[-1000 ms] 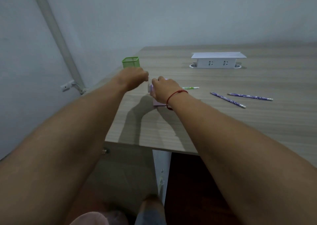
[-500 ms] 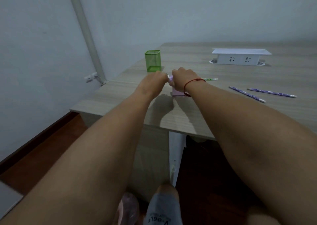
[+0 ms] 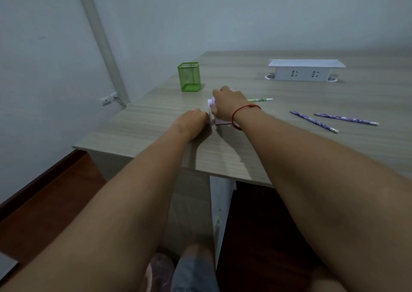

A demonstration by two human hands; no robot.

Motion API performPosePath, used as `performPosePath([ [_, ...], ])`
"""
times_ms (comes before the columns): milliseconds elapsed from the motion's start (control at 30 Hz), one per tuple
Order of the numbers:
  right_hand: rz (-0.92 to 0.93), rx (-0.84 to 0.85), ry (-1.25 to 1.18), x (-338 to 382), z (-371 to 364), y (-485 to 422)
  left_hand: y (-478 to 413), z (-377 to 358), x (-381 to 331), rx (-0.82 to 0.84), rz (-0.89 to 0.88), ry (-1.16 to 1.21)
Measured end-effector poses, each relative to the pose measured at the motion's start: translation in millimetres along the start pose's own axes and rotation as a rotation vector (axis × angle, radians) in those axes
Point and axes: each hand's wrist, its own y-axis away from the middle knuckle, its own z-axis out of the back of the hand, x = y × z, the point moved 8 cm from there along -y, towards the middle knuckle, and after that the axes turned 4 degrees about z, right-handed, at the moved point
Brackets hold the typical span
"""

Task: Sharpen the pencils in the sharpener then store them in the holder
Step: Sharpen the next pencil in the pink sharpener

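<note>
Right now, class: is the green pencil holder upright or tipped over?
Upright. The green holder stands on its base on the table, open rim facing up; nothing sticks out above it.

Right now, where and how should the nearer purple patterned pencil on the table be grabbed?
Pinch the nearer purple patterned pencil at mid-shaft, from straight above, fingers across its length. It lies flat on the wooden table, so only its top and sides are free, and the other purple pencil lies apart from it.
</note>
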Motion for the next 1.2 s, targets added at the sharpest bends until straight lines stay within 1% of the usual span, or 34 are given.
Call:
performPosePath([
  [133,0.037,0.003,0.008,-1,-3,-2,-22,0,11,0.046,-0.016,-0.083],
  [300,0.03,-0.016,0.026,-4,-5,-6,-46,35,15,-0.037,-0.107,-0.248],
  [400,0.002,-0.03,0.029,-4,-5,-7,-48,49,14,-0.088,-0.117,-0.303],
  [667,-0.082,0.021,0.035,-4,-8,-10,-37,75,12,-0.221,-0.074,-0.231],
  [800,-0.11,0.009,0.042,-3,-6,-9,-21,80,7,-0.262,-0.061,-0.205],
  [1000,-0.138,0.011,0.038,0,-5,-5,3,70,-1,-0.265,-0.024,-0.147],
  [1100,-0.163,0.027,-0.002,-2,-7,-6,8,60,-2,-0.25,-0.024,-0.144],
  [1200,-0.156,0.049,0.015,-1,-5,-8,12,53,-2,-0.217,-0.012,-0.069],
])
